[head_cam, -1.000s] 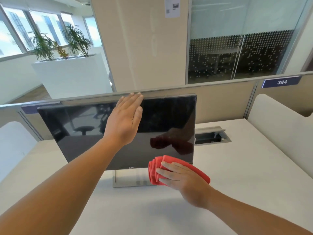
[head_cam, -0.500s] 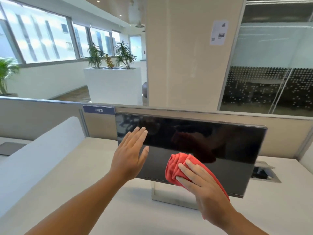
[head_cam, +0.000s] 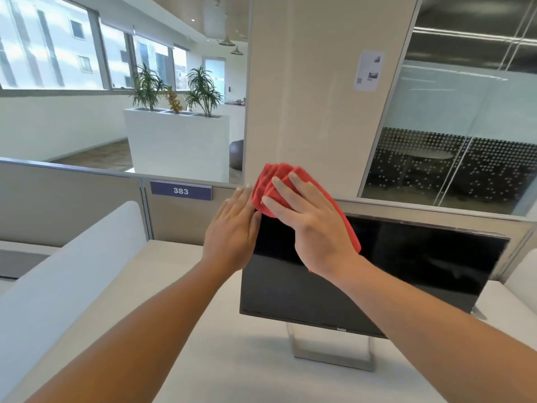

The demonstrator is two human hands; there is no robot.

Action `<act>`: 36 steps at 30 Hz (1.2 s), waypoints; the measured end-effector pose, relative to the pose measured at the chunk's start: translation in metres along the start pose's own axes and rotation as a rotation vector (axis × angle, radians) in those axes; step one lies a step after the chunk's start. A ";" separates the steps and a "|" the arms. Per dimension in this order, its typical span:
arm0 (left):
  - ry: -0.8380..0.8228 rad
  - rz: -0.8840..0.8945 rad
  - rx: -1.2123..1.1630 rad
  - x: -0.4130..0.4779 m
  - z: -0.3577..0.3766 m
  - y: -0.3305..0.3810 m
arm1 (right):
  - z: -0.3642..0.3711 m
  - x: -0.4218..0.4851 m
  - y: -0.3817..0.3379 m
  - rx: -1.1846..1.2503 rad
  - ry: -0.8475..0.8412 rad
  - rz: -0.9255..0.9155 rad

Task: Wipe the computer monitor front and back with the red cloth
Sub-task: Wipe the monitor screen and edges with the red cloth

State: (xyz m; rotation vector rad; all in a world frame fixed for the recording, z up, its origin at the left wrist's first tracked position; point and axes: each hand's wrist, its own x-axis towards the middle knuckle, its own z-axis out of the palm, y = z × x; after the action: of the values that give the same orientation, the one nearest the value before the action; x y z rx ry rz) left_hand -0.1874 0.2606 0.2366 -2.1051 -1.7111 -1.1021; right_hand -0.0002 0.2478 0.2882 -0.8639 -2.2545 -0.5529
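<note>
Head view: wiping upper-left corner of monitor [head_cam: 406,263].
Right hand [head_cam: 316,231]: grip released, flat, pressing cloth [head_cam: 271,177].
Left hand [head_cam: 231,231]: released, bracing edge against push.

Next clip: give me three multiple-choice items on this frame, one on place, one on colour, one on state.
1. Where on the black flat-screen monitor is the folded red cloth? A. bottom edge B. upper left corner C. lower right corner
2. What colour is the rectangular 383 number plate? A. blue-purple B. green C. yellow
3. How is the left hand? A. fisted B. gripping the cloth C. flat, fingers straight
Answers: B, the right hand presses it there; A, white digits on blue-purple; C, it lies open at the monitor's left edge.
</note>
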 end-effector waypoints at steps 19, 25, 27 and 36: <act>-0.023 0.031 -0.042 0.006 0.007 -0.009 | 0.057 0.010 0.007 -0.185 -0.113 0.167; -0.020 0.027 -0.018 0.005 0.004 -0.008 | 0.055 -0.001 0.016 -0.195 -0.087 0.171; -0.025 0.015 -0.003 0.006 0.003 -0.008 | 0.052 -0.007 0.022 -0.194 -0.083 0.187; -0.014 -0.003 0.009 0.006 0.006 -0.001 | 0.028 -0.035 0.052 -0.224 -0.067 0.250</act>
State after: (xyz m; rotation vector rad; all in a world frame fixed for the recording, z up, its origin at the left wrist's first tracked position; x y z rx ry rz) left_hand -0.1855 0.2687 0.2356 -2.1110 -1.7231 -1.0810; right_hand 0.0447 0.2849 0.2523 -1.2738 -2.1269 -0.6757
